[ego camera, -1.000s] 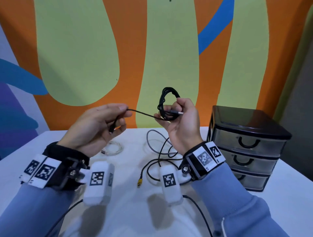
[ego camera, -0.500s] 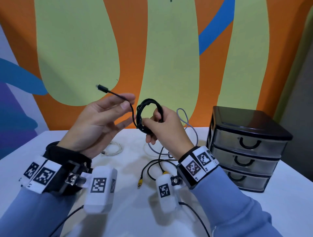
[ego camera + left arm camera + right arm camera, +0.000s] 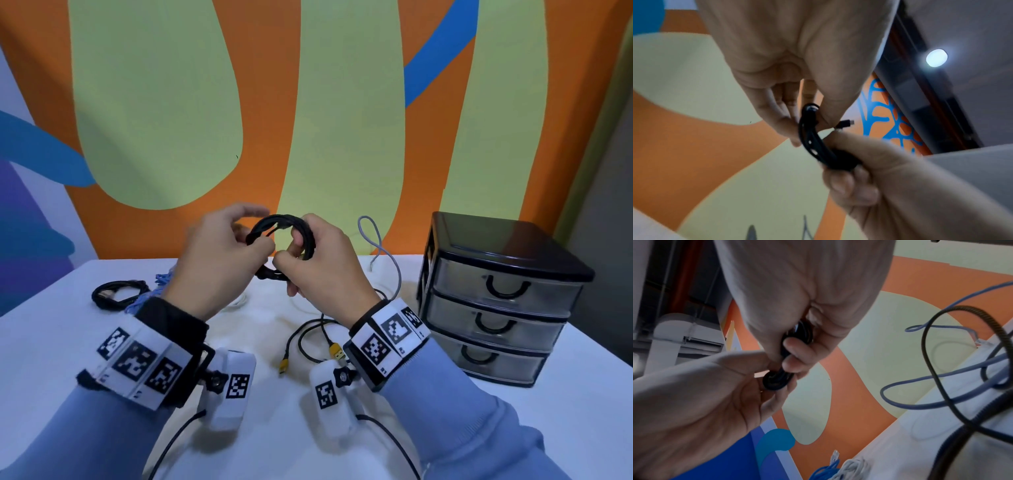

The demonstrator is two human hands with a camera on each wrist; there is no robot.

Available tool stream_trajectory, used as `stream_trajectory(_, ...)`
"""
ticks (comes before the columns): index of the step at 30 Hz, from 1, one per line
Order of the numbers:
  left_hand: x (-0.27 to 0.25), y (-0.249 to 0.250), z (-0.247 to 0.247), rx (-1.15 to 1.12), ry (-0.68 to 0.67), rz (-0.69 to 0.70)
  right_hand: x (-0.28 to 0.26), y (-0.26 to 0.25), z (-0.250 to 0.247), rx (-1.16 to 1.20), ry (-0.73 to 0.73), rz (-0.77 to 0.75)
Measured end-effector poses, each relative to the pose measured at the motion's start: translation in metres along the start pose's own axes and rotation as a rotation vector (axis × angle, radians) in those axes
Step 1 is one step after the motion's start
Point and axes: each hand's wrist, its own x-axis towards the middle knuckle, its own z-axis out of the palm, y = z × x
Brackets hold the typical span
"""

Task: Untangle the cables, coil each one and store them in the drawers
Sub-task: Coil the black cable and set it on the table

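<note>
The black cable (image 3: pixel 301 236) is wound into a small multi-turn coil and held in the air above the white counter (image 3: pixel 582 394), between both hands and in front of the painted wall. The right hand (image 3: pixel 325 274) has its fingers curled round the coil's right and lower turns, apparently to keep the loops from springing apart. The left hand (image 3: pixel 219 260) pinches the coil's left side between thumb and fingers; in the left wrist view a short tail ending in a small plug (image 3: pixel 846 122) sticks out just beside that thumb. Judgement: the winding is nearly complete and the loose end remains to be tucked or secured before storage.

Below the hands, a dark cable with yellow connectors (image 3: pixel 337 353) lies loosely looped on the counter, with a grey cable (image 3: pixel 376 246) rising in a loop behind the right hand. To the left lie a second black coiled cable (image 3: pixel 118 294) and a blue cable bundle (image 3: pixel 161 284), touching or nearly so. These appear still to need handling.

The three-drawer unit (image 3: pixel 496 298) stands at the right, all drawers closed; one must be opened before the coil can go in.
</note>
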Motion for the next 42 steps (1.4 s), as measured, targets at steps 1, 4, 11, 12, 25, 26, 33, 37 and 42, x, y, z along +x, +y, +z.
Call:
stream_trajectory(1,-0.001,0.001,0.001,0.070,0.004,-0.010,0.000,0.000,0.001,0.009,0.005,-0.001)
stream_trajectory(4,-0.002,0.001,0.003,0.058,0.031,-0.067,-0.001,-0.002,0.001,0.039,0.015,-0.014)
stream_trajectory(11,0.001,-0.003,0.000,0.023,-0.065,-0.243,-0.003,0.001,0.004,-0.082,0.045,-0.258)
stream_trajectory(12,0.002,-0.005,0.000,0.026,-0.075,-0.253,-0.002,0.002,0.005,-0.108,0.038,-0.302)
stream_trajectory(25,0.001,0.009,-0.022,-0.696,-0.343,-0.367,0.009,0.013,-0.018,0.275,0.115,0.069)
stream_trajectory(26,0.001,0.008,-0.022,-0.707,-0.292,-0.362,0.010,0.014,-0.018,0.324,0.115,0.092)
stream_trajectory(33,0.000,0.006,-0.011,-0.544,-0.131,-0.299,0.012,0.025,-0.017,0.248,0.117,0.167)
stream_trajectory(37,0.000,0.000,-0.006,-0.259,-0.055,-0.164,0.012,0.028,-0.017,0.195,-0.009,0.216)
stream_trajectory(42,0.015,-0.032,-0.021,0.065,-0.032,-0.178,0.015,0.018,-0.035,-0.094,-0.072,0.238)
